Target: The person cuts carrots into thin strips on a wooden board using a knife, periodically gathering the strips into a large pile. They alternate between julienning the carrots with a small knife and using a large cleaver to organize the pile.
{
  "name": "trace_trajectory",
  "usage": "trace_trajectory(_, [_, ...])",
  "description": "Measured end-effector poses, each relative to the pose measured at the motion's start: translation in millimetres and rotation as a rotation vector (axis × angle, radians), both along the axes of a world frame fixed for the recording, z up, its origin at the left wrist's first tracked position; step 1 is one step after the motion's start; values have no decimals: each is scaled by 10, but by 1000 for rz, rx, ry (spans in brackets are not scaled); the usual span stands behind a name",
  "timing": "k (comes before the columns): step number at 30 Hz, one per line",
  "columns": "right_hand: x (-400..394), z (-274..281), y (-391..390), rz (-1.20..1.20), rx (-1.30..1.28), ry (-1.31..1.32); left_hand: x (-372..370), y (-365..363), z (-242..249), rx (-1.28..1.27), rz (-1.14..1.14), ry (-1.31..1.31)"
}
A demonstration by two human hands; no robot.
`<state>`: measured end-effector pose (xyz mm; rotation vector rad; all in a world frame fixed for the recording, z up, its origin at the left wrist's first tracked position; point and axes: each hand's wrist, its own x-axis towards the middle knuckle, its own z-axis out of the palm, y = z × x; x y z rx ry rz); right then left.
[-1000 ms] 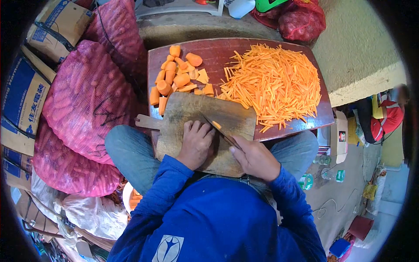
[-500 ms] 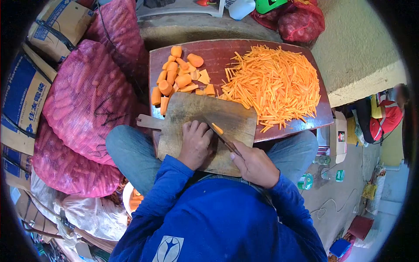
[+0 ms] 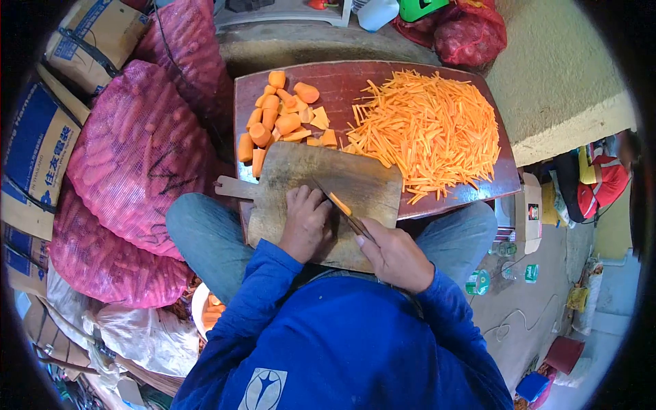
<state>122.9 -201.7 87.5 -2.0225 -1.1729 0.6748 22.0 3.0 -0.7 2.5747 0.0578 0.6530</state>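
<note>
My right hand [image 3: 396, 254] is closed around the handle of a knife [image 3: 359, 227]. Its blade points up and left over a worn wooden cutting board [image 3: 290, 164], and a carrot sliver [image 3: 340, 204] clings along it. Just left of the blade, my left hand [image 3: 305, 223] presses on the board with curled fingers; whatever lies under them is hidden. Beyond the board, chunks of peeled carrot [image 3: 288, 124] rest on the left of a dark red table [image 3: 342, 89]. A large heap of carrot strips [image 3: 437, 133] covers its right side.
Pink mesh sacks of carrots [image 3: 140, 160] are piled at the left, beside cardboard boxes [image 3: 34, 150]. A white bowl [image 3: 199, 311] with carrot pieces stands by my left knee. Plastic bottles [image 3: 478, 282] are on the floor at right. A person in red [image 3: 605, 184] appears far right.
The knife and my right hand have shifted slightly left, closer to my left fingers. The sliver still sticks to the blade. My left hand has barely moved.
</note>
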Motion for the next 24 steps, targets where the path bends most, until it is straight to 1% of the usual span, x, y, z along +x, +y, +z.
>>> trace_trajectory(2, [-19, -19, -6, -8, -47, 34, -5, 3, 11, -1, 5, 0])
trace_trajectory(5, [-22, -54, -2, -20, 13, 9, -7, -28, -31, 4, 0, -22])
trace_trajectory(7, [-49, -15, -10, -31, 33, 43, 16, 14, -10, 24, 1, -45])
trace_trajectory(11, [-36, -63, -18, -44, -10, 74, 6, -21, -38, 7, 18, -28])
trace_trajectory(14, [11, -82, -11, -20, 20, 48, 27, -11, -16, -8, 18, -53])
trace_trajectory(16, [-40, -94, -54, -26, 100, 1, 7, -3, -1, -24, 39, -62])
trace_trajectory(17, [-63, -85, -69, -19, 101, 2, 3, 6, 4, -70, 53, -70])
trace_trajectory(19, [-113, -47, -109, -38, 206, -96, -10, 30, 4, -116, 66, -76])
trace_trajectory(21, [-130, -38, -163, -29, 173, -138, -14, 72, 12, -236, 93, -86])
trace_trajectory(22, [-129, -33, -191, -17, 141, -182, 2, 85, 23, -236, 88, -86])
trace_trajectory(24, [-117, -18, -235, -4, 101, -205, 31, 118, 73, -393, 236, -218])
